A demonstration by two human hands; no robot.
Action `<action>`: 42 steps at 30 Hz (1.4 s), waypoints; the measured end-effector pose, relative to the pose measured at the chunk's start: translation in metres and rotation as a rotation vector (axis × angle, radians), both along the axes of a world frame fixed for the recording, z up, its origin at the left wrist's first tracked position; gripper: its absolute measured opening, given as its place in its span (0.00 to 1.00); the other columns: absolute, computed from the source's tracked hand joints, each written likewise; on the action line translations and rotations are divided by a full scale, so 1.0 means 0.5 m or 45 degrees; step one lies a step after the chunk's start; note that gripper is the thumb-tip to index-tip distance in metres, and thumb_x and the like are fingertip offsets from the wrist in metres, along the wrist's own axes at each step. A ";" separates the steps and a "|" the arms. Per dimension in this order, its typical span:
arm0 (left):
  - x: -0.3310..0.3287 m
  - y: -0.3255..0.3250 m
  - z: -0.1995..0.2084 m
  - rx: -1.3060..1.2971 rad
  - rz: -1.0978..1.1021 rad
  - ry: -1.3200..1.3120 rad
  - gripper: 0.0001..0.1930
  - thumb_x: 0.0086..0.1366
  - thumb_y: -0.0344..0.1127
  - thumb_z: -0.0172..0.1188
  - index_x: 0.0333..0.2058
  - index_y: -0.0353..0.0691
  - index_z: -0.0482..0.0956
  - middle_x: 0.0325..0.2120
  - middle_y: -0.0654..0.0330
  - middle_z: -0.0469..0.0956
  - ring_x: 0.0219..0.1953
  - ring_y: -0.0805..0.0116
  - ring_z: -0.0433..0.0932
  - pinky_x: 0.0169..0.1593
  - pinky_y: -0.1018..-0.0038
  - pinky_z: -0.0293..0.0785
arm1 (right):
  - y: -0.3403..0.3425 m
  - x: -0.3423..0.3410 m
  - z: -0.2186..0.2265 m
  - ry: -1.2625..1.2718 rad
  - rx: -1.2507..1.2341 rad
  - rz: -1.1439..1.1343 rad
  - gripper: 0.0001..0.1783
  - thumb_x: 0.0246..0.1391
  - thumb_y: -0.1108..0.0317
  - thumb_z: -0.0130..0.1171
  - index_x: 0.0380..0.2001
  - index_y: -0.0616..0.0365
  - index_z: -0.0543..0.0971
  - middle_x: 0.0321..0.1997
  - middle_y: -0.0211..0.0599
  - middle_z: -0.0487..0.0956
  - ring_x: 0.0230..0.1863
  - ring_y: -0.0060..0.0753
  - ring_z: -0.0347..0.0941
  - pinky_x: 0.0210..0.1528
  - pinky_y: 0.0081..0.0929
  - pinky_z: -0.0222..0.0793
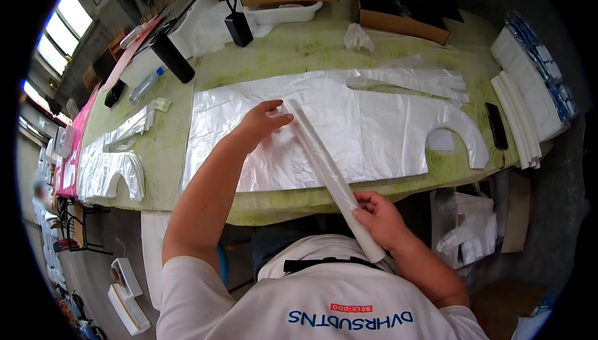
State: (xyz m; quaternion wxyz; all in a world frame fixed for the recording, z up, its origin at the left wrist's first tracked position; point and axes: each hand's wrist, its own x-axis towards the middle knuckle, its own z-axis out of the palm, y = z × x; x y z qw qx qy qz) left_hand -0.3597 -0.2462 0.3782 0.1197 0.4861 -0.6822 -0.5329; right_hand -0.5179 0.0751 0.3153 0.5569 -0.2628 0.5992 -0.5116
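A table [168, 153] under a green-patterned cover spans the view. Across its middle lies the broad plastic sheeting [374, 137], silvery white, with a long slit toward the far side and an arched cut-out at its right end. A smaller plastic pile [96, 162], also arched, lies at the table's left. At the far right stands an open cardboard box [405, 17]. The plastic roll [331, 181], long and whitish, slants from over the sheeting past the near table edge to the person's waist. The left hand [264, 122] is curved at the roll's upper end, thumb and forefinger spread apart; whether they touch it cannot be told. The right hand [381, 220] pinches the roll near its lower end, thumb uppermost. Smaller items: a black cylinder [172, 58], upright at far left; a clear bottle [146, 86] beside it; a dark phone [496, 126], right of the sheeting.
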 end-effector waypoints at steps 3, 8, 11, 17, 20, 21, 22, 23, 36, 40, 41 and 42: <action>-0.021 -0.049 0.009 0.220 -0.147 -0.158 0.32 0.62 0.45 0.72 0.62 0.41 0.73 0.49 0.59 0.78 0.43 0.70 0.74 0.42 0.71 0.72 | 0.008 -0.009 0.016 0.007 0.056 0.014 0.23 0.61 0.72 0.63 0.58 0.65 0.72 0.47 0.36 0.80 0.46 0.22 0.76 0.50 0.24 0.75; -0.039 -0.090 0.011 0.120 -0.360 -0.347 0.18 0.65 0.47 0.67 0.45 0.40 0.83 0.33 0.66 0.75 0.36 0.73 0.68 0.38 0.72 0.68 | 0.014 -0.023 0.007 -0.040 0.032 0.026 0.23 0.61 0.72 0.63 0.58 0.65 0.73 0.48 0.36 0.80 0.46 0.22 0.76 0.51 0.24 0.74; -0.050 -0.110 0.003 0.184 -0.383 -0.327 0.14 0.66 0.45 0.65 0.41 0.41 0.83 0.32 0.67 0.74 0.35 0.74 0.67 0.38 0.73 0.67 | 0.008 -0.023 0.007 -0.048 0.003 0.029 0.24 0.61 0.71 0.63 0.60 0.64 0.72 0.49 0.37 0.80 0.47 0.23 0.76 0.51 0.25 0.74; -0.043 -0.129 -0.024 0.248 -0.178 -0.166 0.15 0.66 0.46 0.64 0.43 0.40 0.83 0.33 0.65 0.76 0.36 0.75 0.68 0.39 0.73 0.68 | -0.009 -0.009 0.024 -0.140 0.023 0.163 0.30 0.64 0.68 0.63 0.66 0.61 0.65 0.50 0.43 0.79 0.45 0.29 0.78 0.48 0.28 0.77; -0.051 -0.118 -0.007 0.130 -0.227 -0.284 0.17 0.66 0.46 0.64 0.45 0.40 0.84 0.34 0.64 0.77 0.37 0.73 0.70 0.42 0.73 0.69 | -0.004 -0.007 0.050 -0.224 0.125 0.182 0.30 0.66 0.67 0.61 0.66 0.60 0.63 0.50 0.45 0.78 0.43 0.31 0.79 0.44 0.30 0.80; -0.047 -0.118 -0.004 0.111 -0.251 -0.327 0.18 0.66 0.47 0.64 0.46 0.40 0.84 0.35 0.64 0.77 0.38 0.72 0.70 0.42 0.72 0.70 | -0.003 -0.007 0.056 -0.242 0.172 0.186 0.30 0.66 0.67 0.61 0.66 0.60 0.63 0.50 0.46 0.78 0.43 0.32 0.79 0.43 0.31 0.80; -0.045 -0.117 -0.001 0.091 -0.276 -0.370 0.18 0.66 0.47 0.64 0.46 0.39 0.84 0.35 0.63 0.77 0.38 0.72 0.70 0.43 0.72 0.70 | -0.002 -0.008 0.056 -0.255 0.180 0.176 0.29 0.66 0.67 0.61 0.66 0.60 0.63 0.50 0.46 0.78 0.42 0.32 0.80 0.42 0.31 0.81; -0.046 -0.114 0.002 0.075 -0.277 -0.390 0.18 0.66 0.47 0.64 0.46 0.39 0.84 0.35 0.63 0.77 0.38 0.71 0.70 0.44 0.72 0.70 | 0.000 -0.009 0.054 -0.268 0.189 0.166 0.29 0.66 0.67 0.60 0.65 0.60 0.63 0.49 0.46 0.79 0.42 0.33 0.80 0.42 0.32 0.82; -0.075 -0.092 0.038 0.048 -0.308 -0.572 0.19 0.62 0.49 0.59 0.32 0.35 0.80 0.28 0.61 0.74 0.24 0.73 0.66 0.29 0.75 0.66 | 0.017 -0.018 0.022 -0.295 0.160 0.155 0.29 0.65 0.66 0.62 0.65 0.60 0.65 0.49 0.46 0.79 0.38 0.33 0.81 0.40 0.31 0.82; -0.071 -0.086 0.043 0.065 -0.263 -0.568 0.19 0.62 0.49 0.61 0.33 0.35 0.81 0.29 0.61 0.75 0.27 0.71 0.69 0.33 0.74 0.68 | 0.019 -0.016 0.020 -0.326 0.152 0.164 0.29 0.65 0.66 0.62 0.65 0.60 0.65 0.49 0.46 0.79 0.38 0.33 0.81 0.40 0.30 0.82; -0.069 -0.089 0.035 0.073 -0.231 -0.541 0.19 0.62 0.49 0.62 0.34 0.35 0.82 0.30 0.61 0.75 0.29 0.71 0.69 0.35 0.74 0.68 | 0.020 -0.016 0.017 -0.333 0.149 0.162 0.29 0.65 0.66 0.62 0.65 0.60 0.64 0.49 0.46 0.79 0.39 0.33 0.81 0.40 0.30 0.82; -0.062 -0.097 0.017 0.081 -0.194 -0.515 0.18 0.62 0.48 0.62 0.35 0.35 0.82 0.31 0.61 0.76 0.31 0.71 0.70 0.37 0.74 0.69 | 0.019 -0.014 0.015 -0.342 0.146 0.164 0.30 0.65 0.66 0.62 0.65 0.60 0.64 0.49 0.46 0.79 0.39 0.33 0.81 0.40 0.30 0.82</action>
